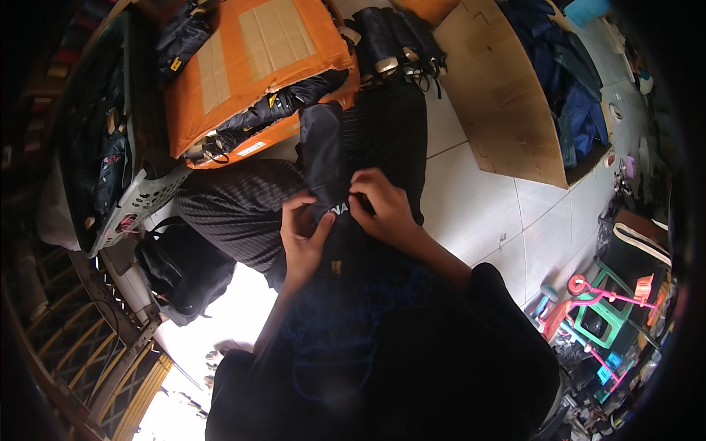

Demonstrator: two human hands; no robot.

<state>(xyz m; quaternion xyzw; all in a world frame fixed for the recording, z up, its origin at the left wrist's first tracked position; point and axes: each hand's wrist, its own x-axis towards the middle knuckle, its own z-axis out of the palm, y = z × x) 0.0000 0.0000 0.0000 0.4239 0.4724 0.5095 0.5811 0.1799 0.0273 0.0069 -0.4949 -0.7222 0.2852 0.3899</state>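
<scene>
A black folding umbrella in a fabric sleeve lies lengthwise over my lap, its far end by the orange-taped box. White lettering shows on its near end, between my hands. My left hand pinches the left edge of that end, thumb against the lettering and fingers curled. From the right, my right hand grips the opposite edge with bent fingers. The nearest tip of the umbrella blends into my dark shirt, so I cannot make it out.
An orange-taped carton with black folded umbrellas stands ahead. More black umbrellas lie beside it. Right of them is a cardboard box with blue fabric. A grey plastic crate stands left; a green stool is at right.
</scene>
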